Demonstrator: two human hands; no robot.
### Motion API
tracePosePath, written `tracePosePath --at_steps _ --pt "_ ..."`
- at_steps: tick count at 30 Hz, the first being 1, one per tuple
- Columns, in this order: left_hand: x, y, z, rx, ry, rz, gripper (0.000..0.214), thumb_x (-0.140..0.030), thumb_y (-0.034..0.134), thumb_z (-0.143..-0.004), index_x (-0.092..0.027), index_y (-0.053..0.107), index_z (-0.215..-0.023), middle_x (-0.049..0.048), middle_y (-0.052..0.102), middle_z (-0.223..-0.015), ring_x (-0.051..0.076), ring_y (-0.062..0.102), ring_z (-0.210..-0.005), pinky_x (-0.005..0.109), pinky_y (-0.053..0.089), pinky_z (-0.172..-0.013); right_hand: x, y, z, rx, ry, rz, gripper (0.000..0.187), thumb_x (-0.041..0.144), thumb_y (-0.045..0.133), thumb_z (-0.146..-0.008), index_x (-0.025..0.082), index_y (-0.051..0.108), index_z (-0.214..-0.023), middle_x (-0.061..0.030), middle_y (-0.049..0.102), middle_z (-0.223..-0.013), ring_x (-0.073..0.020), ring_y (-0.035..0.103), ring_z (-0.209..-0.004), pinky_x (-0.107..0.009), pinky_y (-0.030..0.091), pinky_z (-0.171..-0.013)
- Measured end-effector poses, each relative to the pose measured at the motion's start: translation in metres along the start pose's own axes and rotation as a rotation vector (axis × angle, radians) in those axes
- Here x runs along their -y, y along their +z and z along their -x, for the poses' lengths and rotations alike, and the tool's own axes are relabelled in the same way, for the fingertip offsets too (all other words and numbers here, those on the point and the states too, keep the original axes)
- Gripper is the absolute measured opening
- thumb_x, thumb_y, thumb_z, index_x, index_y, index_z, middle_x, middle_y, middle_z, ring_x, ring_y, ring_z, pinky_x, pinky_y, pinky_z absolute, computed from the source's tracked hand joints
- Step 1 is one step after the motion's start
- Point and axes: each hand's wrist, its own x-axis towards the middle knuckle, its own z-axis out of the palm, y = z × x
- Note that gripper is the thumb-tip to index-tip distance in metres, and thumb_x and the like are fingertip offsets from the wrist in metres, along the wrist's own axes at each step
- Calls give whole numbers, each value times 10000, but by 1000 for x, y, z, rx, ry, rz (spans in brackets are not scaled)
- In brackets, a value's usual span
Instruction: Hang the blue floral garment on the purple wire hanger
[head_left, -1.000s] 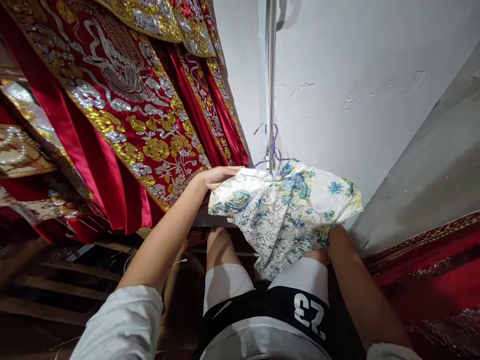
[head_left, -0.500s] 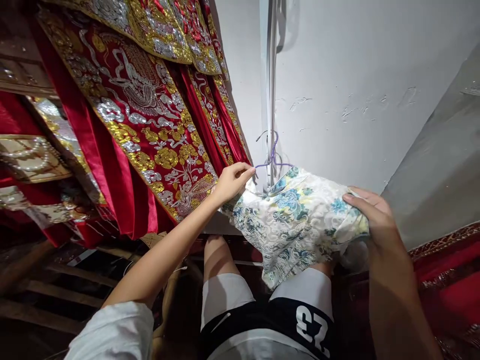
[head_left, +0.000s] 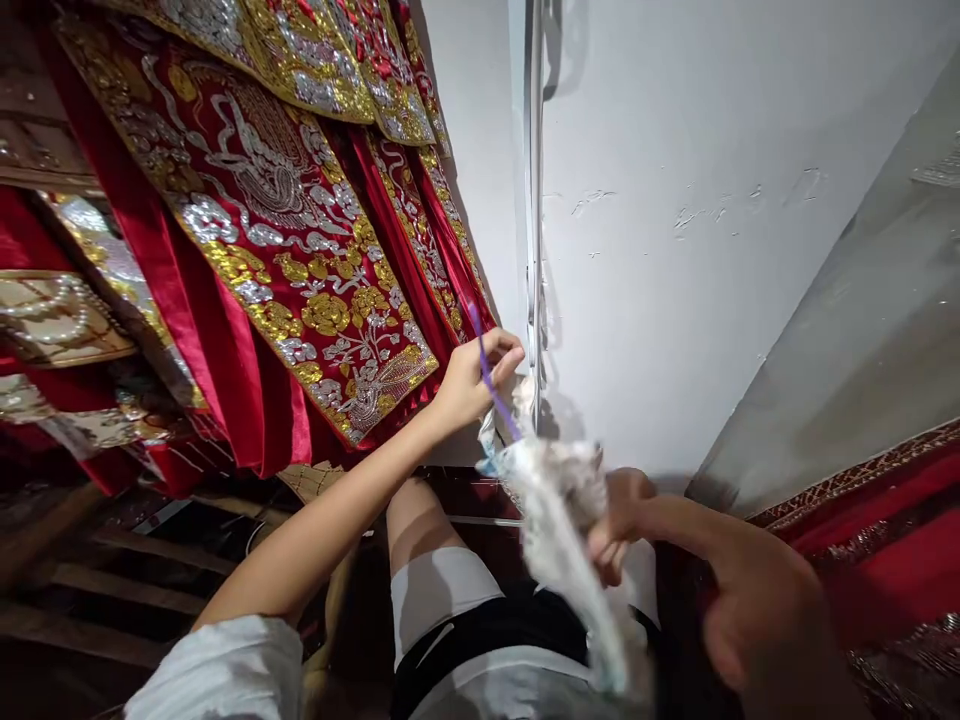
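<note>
A white garment with a blue floral print (head_left: 544,495) hangs bunched and blurred between my hands, its lower part swinging in front of my shorts. The purple hanger (head_left: 491,375) slants out of its neck, with the hook end raised toward the red drape. My left hand (head_left: 476,380) is closed at the hanger and the garment's near shoulder, thumb and forefinger together. My right hand (head_left: 619,525) is lower, its fingers curled against the garment's other side. Motion blur and folds hide part of that grip.
Red embroidered drapes (head_left: 322,270) with gold and silver sequins hang at the left. A metal strip (head_left: 533,200) runs down the white wall (head_left: 675,150) ahead. Bamboo-like slats (head_left: 112,590) lie low at the left, and red fabric (head_left: 885,570) at the lower right.
The garment has gone from spread flat to folded and turned on edge. My right hand has moved left and down with it. The hanger has tilted, its hook swinging left past my left hand.
</note>
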Motion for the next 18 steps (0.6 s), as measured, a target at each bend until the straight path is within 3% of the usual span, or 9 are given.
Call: tracePosePath --at_steps 2,3,5,7,9,11,13,15,18 --pt "-1 -1 17 -8 -35 104 321 -505 580 -970 -189 617 -926 30 640 -809 145 579 -692 273 460 -650 0 3 -21 185 2 -14 623 724 765 -734 278 761 -1169 -103 771 -962 -312 720 -892 -406 599 -812" --pt "-1 -1 25 -18 -49 156 351 -539 592 -958 -189 617 -943 27 629 -800 140 571 -677 265 456 -630 -6 2 -34 176 16 2 545 664 729 -819 257 749 -1181 -102 768 -980 -289 718 -906 -408 591 -843" --pt "-2 1 36 -33 -60 253 397 -587 619 -931 -190 619 -936 8 587 -743 125 533 -625 253 433 -585 -28 -2 -64 -128 60 150 454 529 665 -920 238 682 -1267 -111 738 -1076 -258 702 -950 -423 577 -893" --pt "-7 5 42 -32 -75 356 422 -612 630 -918 -190 619 -911 -21 528 -662 109 475 -558 245 398 -536 -57 -1 -91 -442 33 418 744 461 727 -856 270 449 -1519 -147 593 -1393 -300 643 -1151 -499 523 -1019" --pt "-16 10 44 -4 -108 470 432 -618 618 -926 -186 617 -906 -39 497 -612 99 447 -513 237 378 -506 -84 6 -113 -449 -72 641 1006 490 737 -817 258 197 -1633 -184 338 -1615 -375 438 -1423 -586 383 -1164" --pt "-29 14 43 37 -128 577 426 -600 617 -938 -175 613 -903 -37 521 -613 96 479 -516 231 406 -521 -102 16 -129 -402 -178 787 980 519 651 -871 252 109 -1643 -179 257 -1652 -396 256 -1528 -636 227 -1233" --pt "-39 14 42 86 -119 657 396 -554 671 -923 -163 618 -900 -15 588 -675 106 569 -590 235 472 -597 -110 23 -139 -417 -242 861 788 481 546 -941 291 187 -1616 -154 417 -1546 -373 324 -1484 -631 188 -1239" --pt "-42 9 41 114 -100 697 346 -484 754 -879 -159 640 -910 23 665 -800 139 668 -750 258 532 -729 -107 22 -142 -447 -293 896 648 441 541 -942 318 338 -1546 -125 574 -1331 -352 494 -1297 -588 313 -1167" --pt "-28 -8 43 66 -129 708 314 -366 848 -801 -171 683 -985 66 723 -1020 198 709 -1005 317 548 -928 -91 5 -136 -435 -370 960 626 430 660 -837 261 513 -1422 -112 618 -1122 -335 563 -1038 -502 450 -941"
